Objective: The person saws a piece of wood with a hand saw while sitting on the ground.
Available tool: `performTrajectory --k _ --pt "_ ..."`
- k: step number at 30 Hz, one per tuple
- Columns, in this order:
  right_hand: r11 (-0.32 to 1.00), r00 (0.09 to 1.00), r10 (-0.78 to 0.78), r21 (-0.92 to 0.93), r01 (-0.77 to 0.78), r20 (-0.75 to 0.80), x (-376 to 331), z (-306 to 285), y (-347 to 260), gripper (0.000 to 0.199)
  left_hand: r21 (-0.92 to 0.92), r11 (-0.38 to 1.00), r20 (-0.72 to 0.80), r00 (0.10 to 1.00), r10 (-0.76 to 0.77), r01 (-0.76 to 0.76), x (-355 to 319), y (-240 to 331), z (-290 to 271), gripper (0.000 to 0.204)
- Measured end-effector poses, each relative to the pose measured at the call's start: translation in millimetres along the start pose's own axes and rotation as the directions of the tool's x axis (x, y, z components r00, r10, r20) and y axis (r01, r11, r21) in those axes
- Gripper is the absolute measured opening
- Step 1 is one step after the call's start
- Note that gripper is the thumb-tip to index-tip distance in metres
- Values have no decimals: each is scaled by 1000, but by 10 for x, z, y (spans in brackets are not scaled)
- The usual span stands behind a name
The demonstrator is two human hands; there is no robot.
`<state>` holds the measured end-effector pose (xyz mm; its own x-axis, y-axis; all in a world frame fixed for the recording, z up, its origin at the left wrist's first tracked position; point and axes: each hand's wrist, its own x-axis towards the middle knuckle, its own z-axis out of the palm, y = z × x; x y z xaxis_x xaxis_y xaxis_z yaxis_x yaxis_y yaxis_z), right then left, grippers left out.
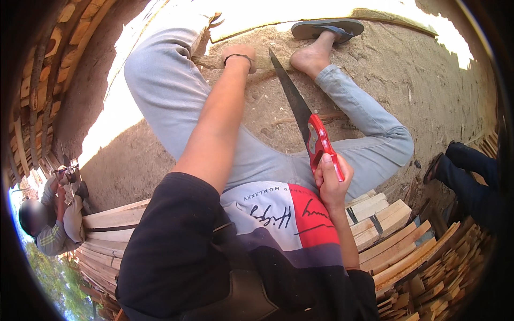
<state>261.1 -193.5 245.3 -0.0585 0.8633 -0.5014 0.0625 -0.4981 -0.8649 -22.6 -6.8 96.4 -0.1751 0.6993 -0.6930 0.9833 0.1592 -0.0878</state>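
Observation:
My right hand (333, 181) is wrapped round the red handle of a handsaw (293, 91). The saw's dark, tapering blade points away from me, its tip close to my left hand and my bare heel. Stretched far forward, my left hand (241, 52) wears a thin dark band at the wrist and is low by the ground. Its fingers are hidden from view, so a grip cannot be made out. Just by it lies what looks like a brownish length of wood (263, 64) on the dirt.
I sit on stacked sawn planks (369, 211), legs spread over sandy ground (428, 80). A dark sandal (327, 28) is at the far side. More timber (51, 69) is piled at the left. One person (53, 224) sits left; another's dark-trousered legs (466, 166) are at right.

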Motion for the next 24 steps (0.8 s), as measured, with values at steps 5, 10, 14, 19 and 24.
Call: performTrajectory --k 5,10,14,19,24 --pt "998 999 22 67 -20 -34 -110 -15 3 30 -58 998 46 999 -5 8 -130 26 -52 30" --pt "998 999 -43 -42 42 -16 -108 18 -11 32 -59 998 -22 1000 8 -9 -131 42 38 31" --pt "972 989 -149 -183 145 -9 -179 -95 -157 36 -65 998 -11 1000 0 -1 -114 23 65 30" --pt "944 943 -329 -37 327 -52 82 -102 -278 33 -44 999 16 1000 -18 19 -110 -1 98 30" --pt "988 988 -153 30 152 33 513 90 -49 33 -23 999 60 998 -28 29 -127 66 45 31"
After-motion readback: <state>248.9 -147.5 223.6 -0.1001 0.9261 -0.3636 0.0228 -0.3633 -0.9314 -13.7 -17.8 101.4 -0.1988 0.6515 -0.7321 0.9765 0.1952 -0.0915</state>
